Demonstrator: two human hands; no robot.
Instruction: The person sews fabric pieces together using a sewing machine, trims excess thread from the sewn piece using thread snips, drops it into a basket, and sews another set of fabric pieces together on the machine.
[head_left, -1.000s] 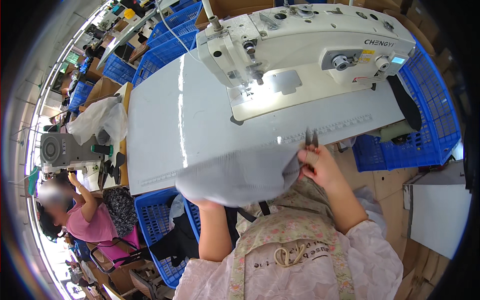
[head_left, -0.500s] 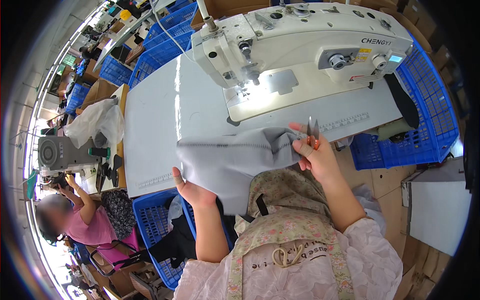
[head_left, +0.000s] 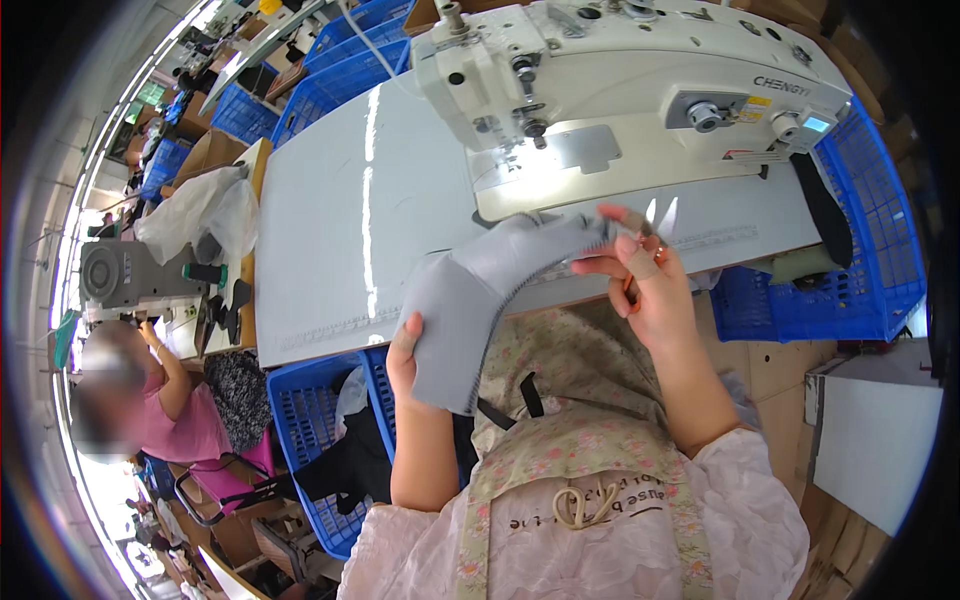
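A curved grey fabric piece (head_left: pixel 452 315) with a dark stitched edge is stretched between my hands, above my lap and the front of the sewing table. Its near-left end is gripped by my left hand (head_left: pixel 402 372), thumb on top and the other fingers hidden behind. My right hand (head_left: pixel 655 290) pinches the far-right end between thumb and fingers. That same hand also has a small pair of scissors (head_left: pixel 668 218) with orange handles tucked in it, blades pointing away from me.
Beyond the fabric stands a white sewing machine (head_left: pixel 640 75), its lamp lit, on a grey table (head_left: pixel 320 220). Blue crates (head_left: pixel 325 400) sit below the table's left front, another blue crate (head_left: pixel 860 290) at right. At far left a person in pink (head_left: pixel 190 420) works at another machine (head_left: pixel 130 280).
The fabric has turned over and bends into an arc, its stitched seam now along the near edge. My left hand's thumb has closed onto it. My right hand has moved slightly right and up.
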